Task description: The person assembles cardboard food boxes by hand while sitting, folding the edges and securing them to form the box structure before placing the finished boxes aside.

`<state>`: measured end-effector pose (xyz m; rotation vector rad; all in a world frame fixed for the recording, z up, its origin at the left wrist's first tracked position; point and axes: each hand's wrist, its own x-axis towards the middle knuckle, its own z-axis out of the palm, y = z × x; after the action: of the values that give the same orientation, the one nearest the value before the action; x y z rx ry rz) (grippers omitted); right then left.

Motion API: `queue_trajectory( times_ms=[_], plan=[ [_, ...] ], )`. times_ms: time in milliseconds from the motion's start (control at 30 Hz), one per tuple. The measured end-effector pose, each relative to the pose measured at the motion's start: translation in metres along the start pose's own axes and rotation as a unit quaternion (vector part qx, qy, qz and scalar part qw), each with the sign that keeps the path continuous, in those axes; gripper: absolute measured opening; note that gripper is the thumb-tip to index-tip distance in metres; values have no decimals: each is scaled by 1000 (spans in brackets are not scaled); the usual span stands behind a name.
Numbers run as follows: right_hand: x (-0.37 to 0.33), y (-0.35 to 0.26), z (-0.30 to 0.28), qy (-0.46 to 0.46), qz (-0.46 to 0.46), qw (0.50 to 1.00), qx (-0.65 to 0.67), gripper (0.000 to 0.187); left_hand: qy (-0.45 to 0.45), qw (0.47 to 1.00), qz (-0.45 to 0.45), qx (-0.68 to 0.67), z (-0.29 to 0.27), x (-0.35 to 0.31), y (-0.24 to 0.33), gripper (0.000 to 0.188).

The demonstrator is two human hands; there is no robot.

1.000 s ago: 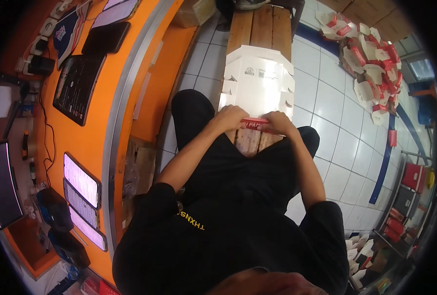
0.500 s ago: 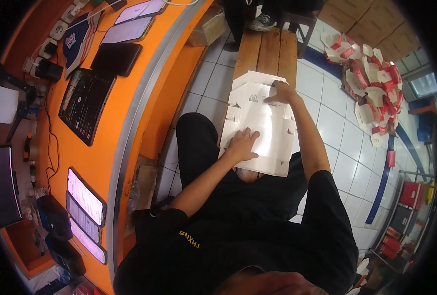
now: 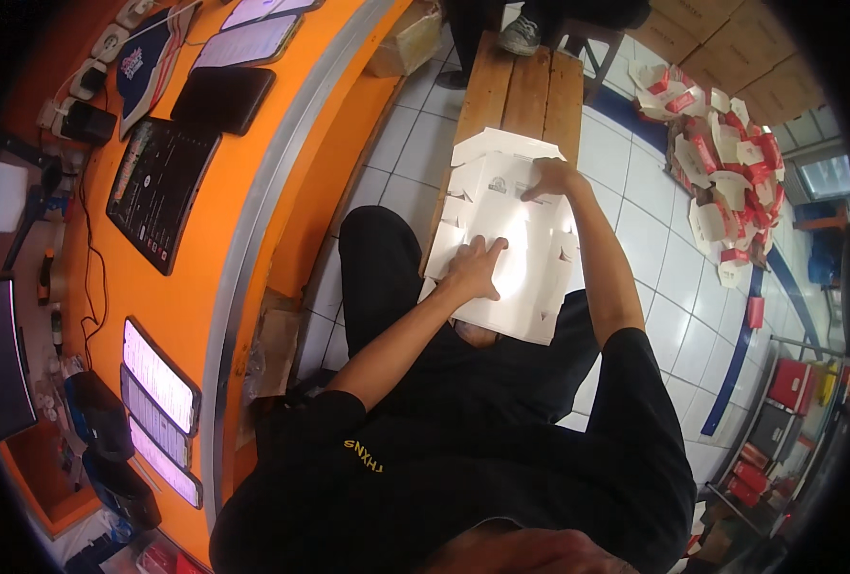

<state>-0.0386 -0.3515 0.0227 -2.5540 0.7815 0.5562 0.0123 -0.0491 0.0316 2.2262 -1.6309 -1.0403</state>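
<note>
A white cardboard box blank (image 3: 516,258), with slots and tabs along its sides and a small dark print, lies over the wooden bench between my legs. My left hand (image 3: 475,271) rests on its lower left part, fingers spread and bent against the surface. At the far right corner, my right hand (image 3: 551,180) presses on the cardboard, thumb and fingers apart; some of its fingertips are hard to make out. The far flap (image 3: 501,145) tilts up along its crease. Bright glare covers the blank's middle.
The wooden bench (image 3: 516,91) runs away from me. To the left stands an orange counter (image 3: 229,220) with phones, a tablet (image 3: 164,191) and cables. A heap of red and white cartons (image 3: 726,158) lies at right, near stacked brown boxes (image 3: 721,48). A person's shoe (image 3: 521,35) shows beyond.
The blank's far flap has tilted up from lying nearly flat. My right hand has shifted slightly at the far corner, and my left hand has slid a little to the left.
</note>
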Motion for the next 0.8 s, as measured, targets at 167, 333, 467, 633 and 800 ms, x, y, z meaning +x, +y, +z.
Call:
queue_trajectory(
  times_ms=[167,333,467,633,800],
  plan=[
    [-55,-28,4,182,4,983,12,57,30,997,-57,-39,1,1,2,150],
    [-140,-84,44,314,-6,945,-92,16,-53,991,-120,-2,-17,8,18,158],
    [-177,-116,96,420,-57,899,-113,25,-45,993,-69,81,3,15,4,154],
    [-155,-121,82,375,12,920,-114,22,-25,993,-117,2,-14,-5,25,123],
    [-159,-126,50,286,14,953,-100,22,97,993,-55,-30,9,-31,21,113]
  ],
)
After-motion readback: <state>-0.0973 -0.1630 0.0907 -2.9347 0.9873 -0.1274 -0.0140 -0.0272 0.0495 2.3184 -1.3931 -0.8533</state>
